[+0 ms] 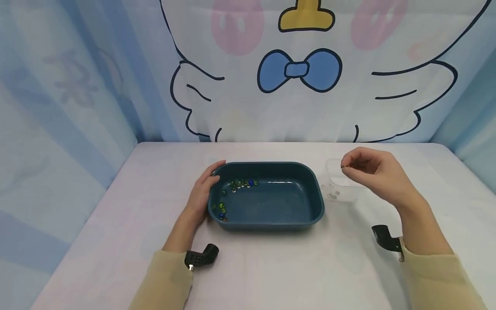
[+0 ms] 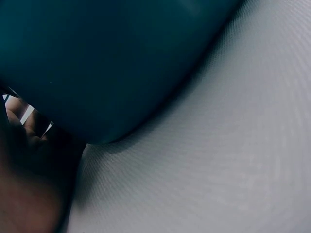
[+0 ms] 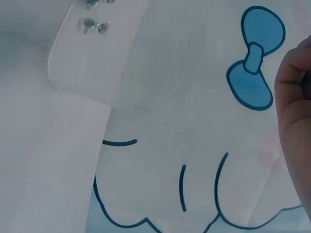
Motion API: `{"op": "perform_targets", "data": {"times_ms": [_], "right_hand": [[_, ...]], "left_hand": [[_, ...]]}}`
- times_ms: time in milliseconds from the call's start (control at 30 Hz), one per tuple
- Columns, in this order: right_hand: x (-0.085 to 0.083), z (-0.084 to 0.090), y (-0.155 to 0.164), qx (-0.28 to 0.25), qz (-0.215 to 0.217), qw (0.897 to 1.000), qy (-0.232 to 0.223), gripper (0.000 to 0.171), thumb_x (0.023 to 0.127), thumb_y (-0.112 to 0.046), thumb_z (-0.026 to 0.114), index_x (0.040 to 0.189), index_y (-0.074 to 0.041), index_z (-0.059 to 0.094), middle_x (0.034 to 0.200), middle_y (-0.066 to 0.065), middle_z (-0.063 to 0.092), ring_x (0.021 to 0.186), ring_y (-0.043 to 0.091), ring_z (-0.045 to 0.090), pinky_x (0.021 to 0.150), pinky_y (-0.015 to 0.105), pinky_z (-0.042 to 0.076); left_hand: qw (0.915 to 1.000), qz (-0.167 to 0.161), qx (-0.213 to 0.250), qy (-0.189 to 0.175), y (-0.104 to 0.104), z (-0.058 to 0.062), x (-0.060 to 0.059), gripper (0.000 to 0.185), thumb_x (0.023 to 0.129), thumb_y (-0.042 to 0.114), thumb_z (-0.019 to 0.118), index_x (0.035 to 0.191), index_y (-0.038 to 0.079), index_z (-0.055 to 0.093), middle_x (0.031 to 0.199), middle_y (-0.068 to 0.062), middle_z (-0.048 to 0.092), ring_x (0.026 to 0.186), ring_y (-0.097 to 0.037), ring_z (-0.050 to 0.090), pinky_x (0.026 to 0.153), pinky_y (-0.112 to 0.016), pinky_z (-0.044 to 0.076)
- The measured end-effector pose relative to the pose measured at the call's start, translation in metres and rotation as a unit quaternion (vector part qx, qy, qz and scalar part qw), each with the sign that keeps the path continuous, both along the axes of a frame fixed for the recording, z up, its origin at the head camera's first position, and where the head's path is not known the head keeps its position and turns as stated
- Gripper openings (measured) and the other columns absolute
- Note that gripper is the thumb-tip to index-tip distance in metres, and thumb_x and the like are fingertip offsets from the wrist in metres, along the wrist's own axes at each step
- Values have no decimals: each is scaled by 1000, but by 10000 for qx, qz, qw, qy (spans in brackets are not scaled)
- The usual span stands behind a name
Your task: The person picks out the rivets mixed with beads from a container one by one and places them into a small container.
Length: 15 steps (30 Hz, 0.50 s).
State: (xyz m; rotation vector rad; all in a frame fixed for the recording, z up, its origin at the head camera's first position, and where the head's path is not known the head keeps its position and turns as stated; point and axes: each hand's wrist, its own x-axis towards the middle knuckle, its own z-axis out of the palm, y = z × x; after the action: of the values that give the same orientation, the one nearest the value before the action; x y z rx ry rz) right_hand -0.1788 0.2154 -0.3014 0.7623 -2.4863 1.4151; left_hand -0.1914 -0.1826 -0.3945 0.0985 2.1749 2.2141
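A dark teal rectangular basin (image 1: pixel 271 226) stands on the table with several green, blue and clear marbles (image 1: pixel 241 184) along its left part. My left hand (image 1: pixel 199 193) holds the basin's left end, the thumb at the rim; the left wrist view shows the basin's wall (image 2: pixel 112 73) close up. Over a clear plastic box (image 1: pixel 345 194), right of the basin, my right hand (image 1: pixel 373 172) is raised, thumb and forefinger pinching a tiny dark thing (image 1: pixel 342 166) too small to identify. Small shiny pieces (image 3: pixel 95 25) lie in the box.
A pale cloth covers the table (image 1: pixel 248 267). Behind its far edge hangs a curtain (image 1: pixel 298 112) printed with a cartoon figure and a blue bow. Another blue curtain (image 1: pixel 66 107) hangs on the left. Black camera mounts (image 1: pixel 201 256) sit at both wrists.
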Motion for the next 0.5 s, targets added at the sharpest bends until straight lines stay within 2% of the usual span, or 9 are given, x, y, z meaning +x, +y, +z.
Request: {"op": "perform_targets", "data": {"times_ms": [267,500], "right_hand": [[-3,-6,15,130,-353,9993,69,11,92,7,65,101,2,66,92,-3,64,76,12,56,68,17,47],[-10,-14,18,391,-962,9945,-124,9,95,-4,66,103,-1,66,92,-2,63,77,14,54,66,19,44]], "left_hand": [[10000,23,-33,-26,3,0,2,49,103,14,36,151,19,46,154,-2,42,141,-18,35,115,-40,27],[10000,17,-89,-23,2,1,3,49,104,15,36,152,19,46,155,-2,40,141,-18,34,116,-39,26]]}}
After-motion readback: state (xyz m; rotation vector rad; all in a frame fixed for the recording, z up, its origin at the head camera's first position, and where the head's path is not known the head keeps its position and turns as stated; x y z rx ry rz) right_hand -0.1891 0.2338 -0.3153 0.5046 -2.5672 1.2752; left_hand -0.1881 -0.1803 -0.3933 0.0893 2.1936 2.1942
